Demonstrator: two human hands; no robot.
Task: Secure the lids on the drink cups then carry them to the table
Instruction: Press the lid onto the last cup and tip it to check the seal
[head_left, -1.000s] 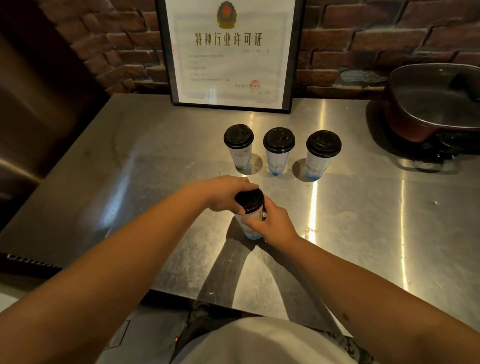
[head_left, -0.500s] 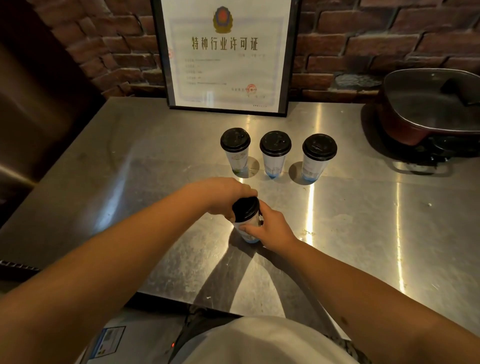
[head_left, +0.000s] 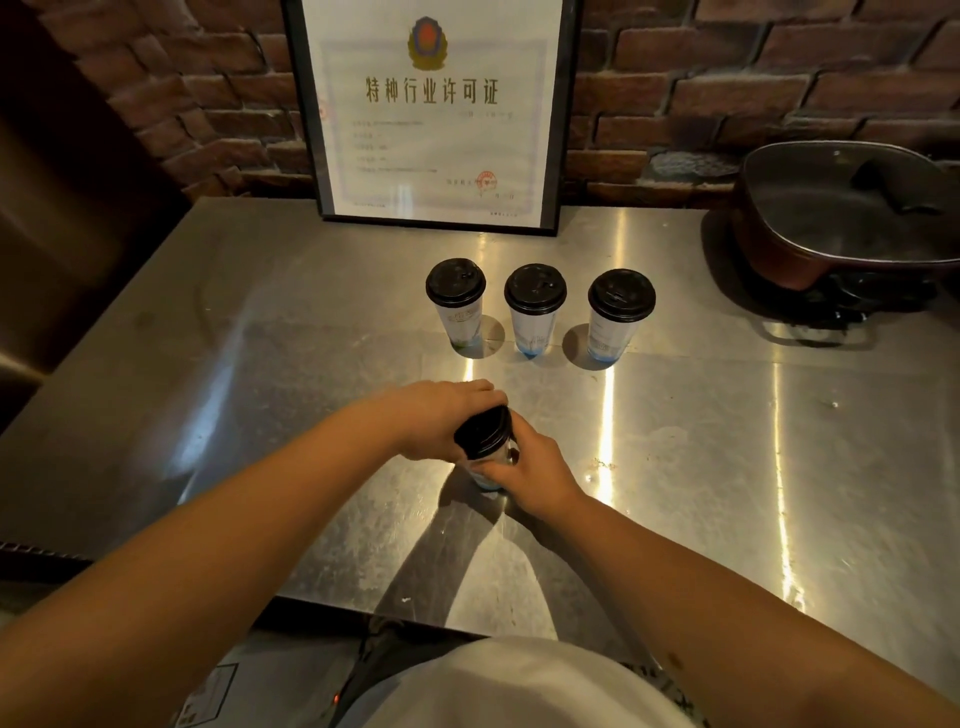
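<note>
A white drink cup (head_left: 491, 467) stands on the steel counter (head_left: 675, 441) near its middle, and a black lid (head_left: 482, 431) sits on its top. My left hand (head_left: 441, 415) curls over the lid's left side and rim. My right hand (head_left: 530, 475) wraps the cup's body from the right. Behind them three more cups with black lids stand in a row: the left cup (head_left: 457, 306), the middle cup (head_left: 535, 309) and the right cup (head_left: 618, 314).
A framed certificate (head_left: 431, 114) leans on the brick wall at the back. A dark electric pan (head_left: 852, 218) sits at the back right. The counter's front edge (head_left: 415, 616) runs just before my body. A dark steel unit (head_left: 62, 208) stands left.
The view has shifted slightly. Both hands stay on the near cup and its lid, with only small shifts of the fingers around the rim. The three back cups have not moved.
</note>
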